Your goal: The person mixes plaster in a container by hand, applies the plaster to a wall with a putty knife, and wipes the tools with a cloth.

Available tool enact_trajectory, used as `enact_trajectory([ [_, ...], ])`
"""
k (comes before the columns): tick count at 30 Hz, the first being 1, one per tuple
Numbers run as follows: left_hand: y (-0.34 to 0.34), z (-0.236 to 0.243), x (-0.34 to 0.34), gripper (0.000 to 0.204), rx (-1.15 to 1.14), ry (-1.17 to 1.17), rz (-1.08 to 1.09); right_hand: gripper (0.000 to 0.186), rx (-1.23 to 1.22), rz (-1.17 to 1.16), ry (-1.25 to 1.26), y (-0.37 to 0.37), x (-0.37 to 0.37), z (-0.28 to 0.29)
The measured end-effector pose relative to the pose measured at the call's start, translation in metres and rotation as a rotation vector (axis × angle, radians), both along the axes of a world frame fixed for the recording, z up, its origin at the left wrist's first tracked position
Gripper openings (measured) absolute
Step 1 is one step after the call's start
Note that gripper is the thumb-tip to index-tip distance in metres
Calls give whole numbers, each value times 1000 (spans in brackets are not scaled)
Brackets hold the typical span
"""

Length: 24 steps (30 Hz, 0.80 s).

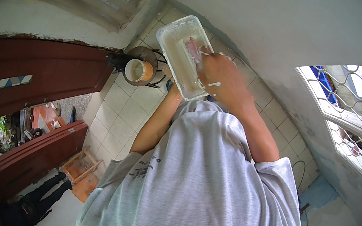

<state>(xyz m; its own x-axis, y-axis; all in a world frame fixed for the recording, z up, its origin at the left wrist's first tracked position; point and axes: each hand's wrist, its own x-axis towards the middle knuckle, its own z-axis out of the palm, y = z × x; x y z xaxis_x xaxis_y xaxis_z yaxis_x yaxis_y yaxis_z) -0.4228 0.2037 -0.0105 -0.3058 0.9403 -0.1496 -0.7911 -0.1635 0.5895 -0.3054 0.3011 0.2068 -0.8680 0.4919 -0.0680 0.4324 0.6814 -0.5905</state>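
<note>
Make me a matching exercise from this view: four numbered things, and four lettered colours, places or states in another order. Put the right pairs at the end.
Things
1. White tray
2. Right hand
3. Bucket
4. Shirt

Descriptions
A. Standing on the round stool
B. Pale grey, with a dark marking on it
C. Rectangular and open-topped, raised above the tiled floor
D. Spotted with white smears

Right pairs
1-C
2-D
3-A
4-B
</note>
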Motion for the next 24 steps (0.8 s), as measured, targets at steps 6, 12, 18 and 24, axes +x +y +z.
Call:
enact_trajectory([
  [6,0,1,-22,65,-3,-87,99,14,109,196,-14,-9,-32,-26],
  [12,-6,28,-52,81,-59,-127,120,23,246,66,-50,-13,-63,-43],
  [18,-25,63,-95,85,-116,-88,69,28,230,-127,-14,-40,-98,-34],
  [24,-46,70,-131,86,-155,-129,-28,26,199,-185,-5,-66,-130,-37],
])
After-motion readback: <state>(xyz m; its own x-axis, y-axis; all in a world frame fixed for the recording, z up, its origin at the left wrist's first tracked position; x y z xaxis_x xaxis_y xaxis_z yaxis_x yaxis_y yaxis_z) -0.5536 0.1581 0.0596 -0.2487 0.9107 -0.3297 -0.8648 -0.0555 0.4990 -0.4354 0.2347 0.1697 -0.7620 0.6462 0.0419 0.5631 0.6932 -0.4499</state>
